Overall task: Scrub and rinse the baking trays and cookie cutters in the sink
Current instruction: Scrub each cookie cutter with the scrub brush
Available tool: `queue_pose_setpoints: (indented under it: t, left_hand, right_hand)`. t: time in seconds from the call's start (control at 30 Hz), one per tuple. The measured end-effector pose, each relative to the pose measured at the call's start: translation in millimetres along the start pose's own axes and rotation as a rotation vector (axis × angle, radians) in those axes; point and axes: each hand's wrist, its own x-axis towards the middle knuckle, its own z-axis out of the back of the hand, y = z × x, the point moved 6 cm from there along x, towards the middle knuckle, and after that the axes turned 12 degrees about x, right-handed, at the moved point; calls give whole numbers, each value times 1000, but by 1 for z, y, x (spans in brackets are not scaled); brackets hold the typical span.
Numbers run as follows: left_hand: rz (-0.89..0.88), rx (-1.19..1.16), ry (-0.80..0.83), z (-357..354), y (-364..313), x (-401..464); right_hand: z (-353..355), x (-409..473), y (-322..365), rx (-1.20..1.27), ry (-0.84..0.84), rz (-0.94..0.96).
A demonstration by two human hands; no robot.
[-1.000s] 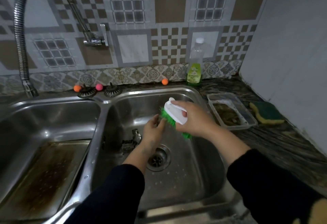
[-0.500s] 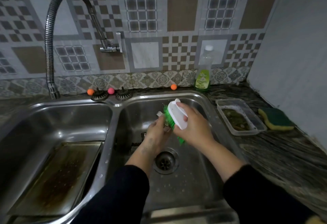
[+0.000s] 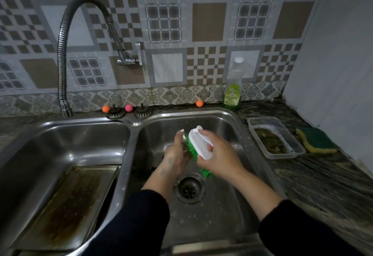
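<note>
While the right hand (image 3: 217,154) presses a brush (image 3: 198,150), the left hand (image 3: 177,154) holds a cutter (image 3: 182,133).

A tiled wall (image 3: 207,23) of brown, grey and white checks runs behind, with a patterned border strip (image 3: 161,96) along its foot. A plain pale wall (image 3: 339,53) meets it at the right corner. The dark streaked stone table (image 3: 323,175) runs below both. A ribbed tap (image 3: 62,53) arches from the tiles. The light is dim.

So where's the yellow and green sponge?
The sponge lies on the counter at far right, beside the plastic container, near the wall.
</note>
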Motion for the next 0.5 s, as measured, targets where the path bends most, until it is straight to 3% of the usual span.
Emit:
queue_pose_setpoints:
  t: [0.1,0.27,0.4,0.5]
  left_hand:
    - [-26,50,20,-4,2,-3]
    - [-76,46,29,7,-4,-3]
    - [-130,104,128,3,-4,-6]
    - [-185,137,98,12,-13,-4]
  right_hand:
    - [6,7,-1,11,-44,-31]
    - [4,3,3,-36,88,18]
    - [12,9,13,-171,84,69]
    - [6,5,19,-188,167,112]
